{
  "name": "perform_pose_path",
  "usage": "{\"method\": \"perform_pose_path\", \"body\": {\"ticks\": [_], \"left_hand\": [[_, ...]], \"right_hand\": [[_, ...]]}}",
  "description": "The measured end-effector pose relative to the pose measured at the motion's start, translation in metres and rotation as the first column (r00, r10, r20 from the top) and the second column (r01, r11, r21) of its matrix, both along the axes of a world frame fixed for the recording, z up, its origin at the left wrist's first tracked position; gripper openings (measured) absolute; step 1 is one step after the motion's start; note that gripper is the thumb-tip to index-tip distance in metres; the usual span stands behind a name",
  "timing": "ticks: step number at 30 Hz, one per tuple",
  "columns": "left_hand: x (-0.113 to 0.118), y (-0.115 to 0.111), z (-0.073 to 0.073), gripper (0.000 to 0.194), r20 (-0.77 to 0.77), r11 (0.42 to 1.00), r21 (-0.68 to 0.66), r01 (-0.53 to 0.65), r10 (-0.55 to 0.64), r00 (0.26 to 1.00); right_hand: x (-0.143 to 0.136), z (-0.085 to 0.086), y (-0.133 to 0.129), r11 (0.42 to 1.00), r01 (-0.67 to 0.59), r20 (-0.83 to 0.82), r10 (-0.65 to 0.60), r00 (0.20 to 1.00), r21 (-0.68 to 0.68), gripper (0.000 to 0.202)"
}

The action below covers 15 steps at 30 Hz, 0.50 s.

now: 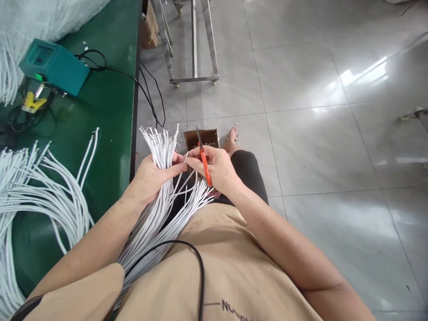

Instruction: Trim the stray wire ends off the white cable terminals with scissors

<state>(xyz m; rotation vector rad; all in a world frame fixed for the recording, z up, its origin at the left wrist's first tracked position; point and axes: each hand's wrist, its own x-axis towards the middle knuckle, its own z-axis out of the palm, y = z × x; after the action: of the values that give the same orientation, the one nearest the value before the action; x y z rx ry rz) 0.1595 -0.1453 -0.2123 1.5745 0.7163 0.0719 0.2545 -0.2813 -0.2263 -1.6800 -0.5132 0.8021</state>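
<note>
Head: gripped wires (162,154) point forward.

The wires (161,154) are white, the scissor handles (205,165) orange-red, the table (110,116) green, the boxy device (65,67) teal — the shirt (224,249) tan with dark lettering, the floor (314,151) grey.

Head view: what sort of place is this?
Probably a wiring workshop, judging by the bundled white wires, the green bench and the teal device on it.
</note>
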Motion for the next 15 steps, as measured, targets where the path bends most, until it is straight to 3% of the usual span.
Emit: {"method": "perform_pose_path", "body": {"ticks": [2,5,8,15], "left_hand": [[0.0,-0.001,0.0,0.025,-0.001,0.998,0.036,-0.054,0.054,0.999],[0.001,-0.001,0.0,0.025,-0.018,0.994,0.06,-0.087,0.088,0.996],[0.001,-0.001,0.0,0.023,-0.017,0.994,0.067,-0.084,0.085,0.996],[-0.001,-0.002,-0.002,0.022,-0.023,0.979,0.187,-0.079,0.085,0.996]], "right_hand": [[0.0,-0.003,-0.003,0.99,-0.006,0.232,0.038,0.972,-0.14,0.023],[-0.001,-0.008,-0.006,0.918,-0.003,0.467,0.205,0.86,-0.396,0.026],[-0.003,-0.009,-0.007,0.856,-0.024,0.516,0.333,0.789,-0.516,0.025],[-0.008,0.001,-0.007,0.792,0.001,0.538,0.414,0.734,-0.61,0.025]]}}
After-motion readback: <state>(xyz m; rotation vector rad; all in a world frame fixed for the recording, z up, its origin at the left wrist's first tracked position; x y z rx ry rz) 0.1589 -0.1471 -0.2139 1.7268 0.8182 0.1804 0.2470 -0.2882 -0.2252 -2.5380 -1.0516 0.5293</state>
